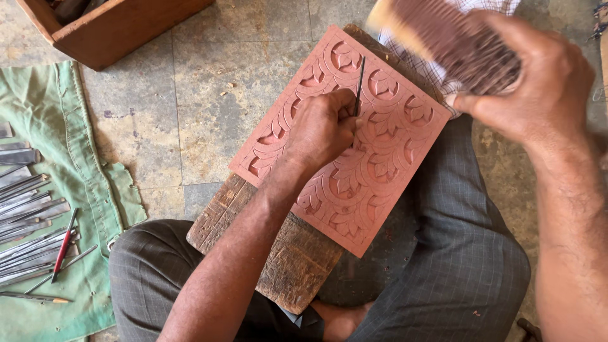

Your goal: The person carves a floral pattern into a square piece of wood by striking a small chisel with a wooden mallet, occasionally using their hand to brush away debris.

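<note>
The panel (354,145), a reddish slab carved with leaf and arc shapes, lies tilted across a rough plank (278,259) that rests on the seated person's lap, near the middle of the view. The left hand (323,130) sits on the panel's centre, fingers pinched shut around a thin dark chisel (359,82) whose shaft stands up toward 12 o'clock, its tip hidden behind the fingers. At 2 o'clock from the panel the right hand (538,82) is raised, clamped round a blurred wooden mallet (456,41) that hangs above the panel's upper right corner, apart from the chisel.

Grey checked trousers (456,253) spread under the plank from 4 to 8 o'clock, and a bare foot (339,320) shows at 6 o'clock between the knees.

Out at 9 o'clock a green cloth (76,190) lies on the stone floor (209,107), carrying a row of metal chisels (28,215) laid side by side, with a red-handled tool (63,247) across them and a pencil (35,296) near the cloth's lower edge. At 11 o'clock the corner of a brown wooden box (120,28) sits on the floor, just beyond the cloth. It bears no label that I can see.
</note>
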